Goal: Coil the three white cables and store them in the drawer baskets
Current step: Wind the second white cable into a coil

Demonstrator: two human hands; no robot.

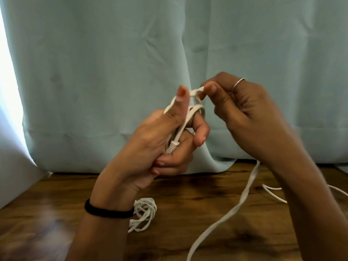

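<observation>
Nearest, along the bottom of the frame, the wood-grain brown tabletop (188,193) carries a loosely bundled flat white cable (145,211) at lower centre, just beside the left wrist with its black hair-tie band (108,210); a thinner round white cable (273,193) lies at the lower right, partly hidden by the right forearm. A long flat white cable being coiled (226,215) trails from the bottom edge up and to the right, passing behind the right hand. Higher, at mid-frame, the left hand (160,140) is closed around the growing coil, loops lying between thumb and curled fingers, with a ribbed strain-relief end showing in the palm. The right hand (243,113), wearing a thin silver ring (237,84), pinches the cable's working section between thumb and forefinger, feeding it toward the left thumb (a fresh loop seems to be going on). The cable looks light, limp and ribbon-flat, so it will likely twist and spring loose unless each turn is pinned by the thumb; holding close to the coil should control it best. Farthest back hangs a pale blue-green fabric curtain (131,53), with bright light at the left edge. No drawer baskets are in view.
</observation>
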